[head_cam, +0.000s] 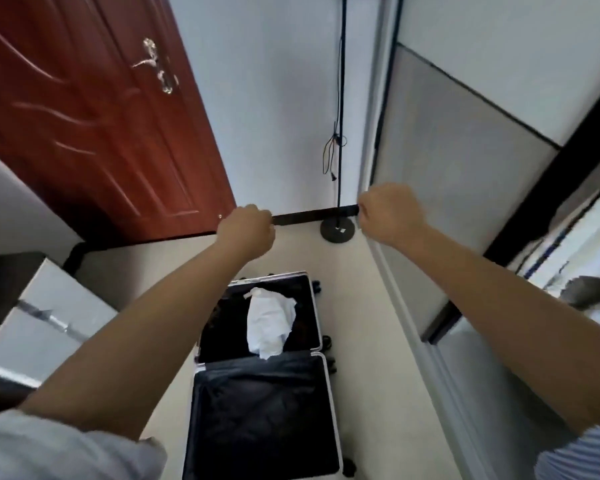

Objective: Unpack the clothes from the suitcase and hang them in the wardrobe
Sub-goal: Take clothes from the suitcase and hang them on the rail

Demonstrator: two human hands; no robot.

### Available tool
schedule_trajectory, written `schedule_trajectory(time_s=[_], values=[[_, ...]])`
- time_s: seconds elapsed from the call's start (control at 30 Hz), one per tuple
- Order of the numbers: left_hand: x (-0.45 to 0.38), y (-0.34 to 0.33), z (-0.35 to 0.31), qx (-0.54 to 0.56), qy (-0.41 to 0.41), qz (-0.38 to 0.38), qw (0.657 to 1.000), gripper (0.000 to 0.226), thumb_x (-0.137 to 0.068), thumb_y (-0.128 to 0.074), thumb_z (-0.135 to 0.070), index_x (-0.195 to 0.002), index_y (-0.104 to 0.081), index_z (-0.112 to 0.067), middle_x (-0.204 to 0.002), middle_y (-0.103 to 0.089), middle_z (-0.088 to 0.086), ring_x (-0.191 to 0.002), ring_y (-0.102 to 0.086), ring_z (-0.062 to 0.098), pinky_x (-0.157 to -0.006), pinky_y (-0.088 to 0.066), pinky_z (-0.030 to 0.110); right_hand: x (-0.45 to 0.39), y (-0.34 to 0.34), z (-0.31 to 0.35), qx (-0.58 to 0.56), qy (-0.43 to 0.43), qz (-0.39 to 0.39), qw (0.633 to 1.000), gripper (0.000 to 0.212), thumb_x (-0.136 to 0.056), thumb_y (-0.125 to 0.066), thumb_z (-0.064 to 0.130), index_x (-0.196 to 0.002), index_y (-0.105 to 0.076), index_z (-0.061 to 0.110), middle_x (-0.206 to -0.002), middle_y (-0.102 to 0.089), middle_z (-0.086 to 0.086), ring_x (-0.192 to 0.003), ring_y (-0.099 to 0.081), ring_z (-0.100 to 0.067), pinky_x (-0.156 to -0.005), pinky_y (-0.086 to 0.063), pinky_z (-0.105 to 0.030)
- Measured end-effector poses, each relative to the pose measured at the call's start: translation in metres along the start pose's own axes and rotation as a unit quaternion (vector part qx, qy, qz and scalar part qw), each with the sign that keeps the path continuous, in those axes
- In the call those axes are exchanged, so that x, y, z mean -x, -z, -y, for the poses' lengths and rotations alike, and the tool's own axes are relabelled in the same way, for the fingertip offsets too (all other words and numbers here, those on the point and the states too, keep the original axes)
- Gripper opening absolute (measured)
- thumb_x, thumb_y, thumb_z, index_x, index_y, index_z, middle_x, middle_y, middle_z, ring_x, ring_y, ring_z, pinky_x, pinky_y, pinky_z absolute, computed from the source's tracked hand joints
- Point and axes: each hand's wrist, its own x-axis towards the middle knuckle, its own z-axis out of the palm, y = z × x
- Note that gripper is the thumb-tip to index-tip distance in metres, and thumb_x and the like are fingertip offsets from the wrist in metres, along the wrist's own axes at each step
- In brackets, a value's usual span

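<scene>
White crumpled garment (271, 322) lies in the far half of the open black suitcase (264, 410) on the floor; left hand (246, 233) and right hand (390, 214) fisted, contents indiscernible, so next: reach down, grasp garment by shoulders.

Bedroom corner in a home, by the look of it.
Red-brown wood door (94, 109) w/ lever handle, sliding wardrobe (465, 168) on the right, open suitcase (264, 386) on pale floor (378, 341), lamp stand (337, 230) nr the wall.
</scene>
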Motion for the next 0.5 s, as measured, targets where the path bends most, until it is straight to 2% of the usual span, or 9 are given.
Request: schedule_trajectory(time_s=[0.07, 0.1, 0.13, 0.17, 0.23, 0.33, 0.37, 0.43, 0.5], values=[[0.012, -0.027, 0.031, -0.005, 0.04, 0.026, 0.999, 0.032, -0.094, -0.04, -0.024, -0.116, -0.056, -0.006, -0.121, -0.051, 0.015, -0.113, -0.048, 0.033, -0.09, -0.043, 0.039, -0.008, -0.036, 0.028, -0.001, 0.047, -0.009, 0.999, 0.016, -0.081, -0.052, 0.008, -0.087, -0.064, -0.001, -0.088, -0.064, -0.017, -0.085, -0.058, -0.033, -0.063, -0.031, -0.031], [0.019, -0.039, 0.042, -0.006, 0.057, 0.039, 0.998, 0.032, -0.095, -0.04, -0.024, -0.117, -0.056, -0.008, -0.122, -0.051, 0.014, -0.115, -0.047, 0.031, -0.091, -0.043, 0.039, -0.007, -0.05, 0.04, -0.001, 0.068, -0.001, 0.998, 0.007, -0.071, -0.064, 0.006, -0.074, -0.065, -0.001, -0.075, -0.064, -0.016, -0.073, -0.06, -0.033, -0.057, -0.035, -0.031], [0.027, -0.052, 0.054, -0.008, 0.071, 0.055, 0.996, 0.032, -0.095, -0.039, -0.024, -0.117, -0.056, -0.009, -0.122, -0.05, 0.013, -0.115, -0.047, 0.031, -0.091, -0.043, 0.039, -0.006, -0.067, 0.051, -0.012, 0.077, 0.013, 0.997, 0.011, -0.058, -0.073, 0.003, -0.061, -0.063, 0.0, -0.062, -0.061, -0.015, -0.06, -0.06, -0.033, -0.052, -0.039, -0.029], [0.034, -0.065, 0.067, -0.01, 0.086, 0.076, 0.993, 0.032, -0.095, -0.039, -0.024, -0.117, -0.056, -0.009, -0.122, -0.05, 0.012, -0.116, -0.047, 0.031, -0.091, -0.043, 0.039, -0.007, -0.088, 0.063, -0.029, 0.095, 0.016, 0.995, 0.013, -0.054, -0.074, 0.0, -0.055, -0.061, -0.001, -0.056, -0.059, -0.016, -0.054, -0.059, -0.033, -0.049, -0.041, -0.03], [0.043, -0.092, 0.092, -0.013, 0.102, 0.116, 0.988, 0.032, -0.095, -0.038, -0.023, -0.119, -0.054, -0.009, -0.123, -0.05, 0.012, -0.116, -0.047, 0.03, -0.091, -0.043, 0.039, -0.006, -0.129, 0.085, -0.051, 0.112, 0.065, 0.99, 0.007, -0.065, -0.063, -0.002, -0.058, -0.061, -0.004, -0.058, -0.06, -0.019, -0.057, -0.059, -0.035, -0.052, -0.042, -0.033], [0.049, -0.126, 0.126, -0.03, 0.1, 0.176, 0.979, 0.034, -0.097, -0.034, -0.026, -0.123, -0.05, -0.012, -0.125, -0.047, 0.01, -0.117, -0.045, 0.028, -0.09, -0.042, 0.037, -0.003, -0.173, 0.111, -0.065, 0.109, 0.104, 0.986, 0.01, -0.06, -0.058, 0.0, -0.05, -0.057, 0.002, -0.049, -0.056, -0.013, -0.045, -0.057, -0.033, -0.041, -0.044, -0.033], [0.046, -0.135, 0.141, -0.039, 0.093, 0.191, 0.976, 0.034, -0.097, -0.033, -0.025, -0.123, -0.049, -0.012, -0.124, -0.047, 0.01, -0.117, -0.044, 0.027, -0.09, -0.041, 0.036, -0.007, -0.188, 0.121, -0.078, 0.104, 0.134, 0.982, 0.009, -0.067, -0.057, -0.001, -0.059, -0.06, 0.001, -0.059, -0.06, -0.016, -0.056, -0.06, -0.034, -0.049, -0.047, -0.036], [0.04, -0.152, 0.169, -0.059, 0.077, 0.213, 0.972, 0.033, -0.097, -0.033, -0.024, -0.123, -0.048, -0.011, -0.125, -0.046, 0.011, -0.118, -0.043, 0.027, -0.09, -0.041, 0.036, -0.014, -0.22, 0.138, -0.06, 0.086, 0.162, 0.981, 0.018, -0.086, -0.047, 0.01, -0.092, -0.062, 0.002, -0.093, -0.063, -0.013, -0.09, -0.06, -0.03, -0.073, -0.045, -0.031], [0.026, -0.173, 0.205, -0.07, 0.061, 0.221, 0.971, 0.033, -0.097, -0.032, -0.023, -0.124, -0.047, -0.01, -0.126, -0.045, 0.011, -0.119, -0.042, 0.027, -0.091, -0.04, 0.036, -0.026, -0.253, 0.159, -0.059, 0.048, 0.212, 0.974, 0.026, -0.092, -0.038, 0.017, -0.106, -0.057, 0.007, -0.106, -0.06, -0.008, -0.101, -0.055, -0.025, -0.078, -0.042, -0.027]])
